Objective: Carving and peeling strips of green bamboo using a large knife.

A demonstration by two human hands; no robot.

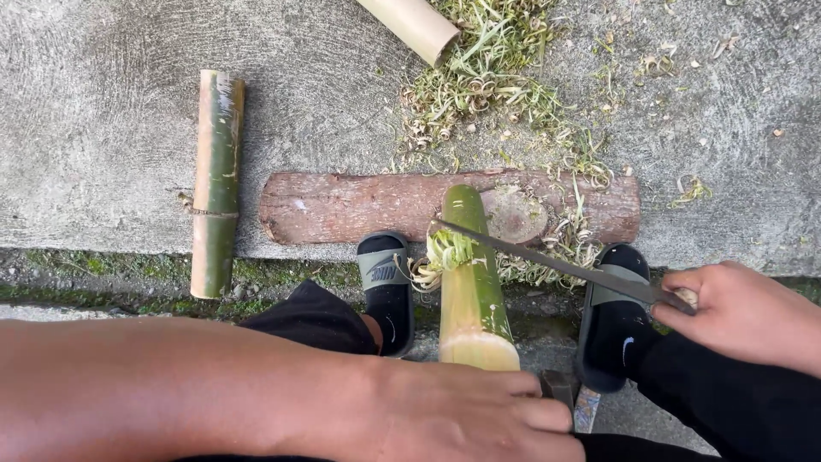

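Note:
A green bamboo section (473,282) leans with its far end on a brown log (359,207) and its near cut end toward me. My right hand (742,313) grips the handle of a long knife (556,260), whose blade lies across the bamboo where curled green shavings (443,251) peel up. My left hand (466,415) rests at the near end of the bamboo, palm down, fingers together over it. The bamboo lies between my two feet in dark slide sandals (386,287).
Another green bamboo piece (215,181) lies at the left on the concrete. A pale bamboo tube (413,26) sits at the top. Heaps of green shavings (496,94) lie beyond the log. A mossy strip (128,275) runs along the concrete edge.

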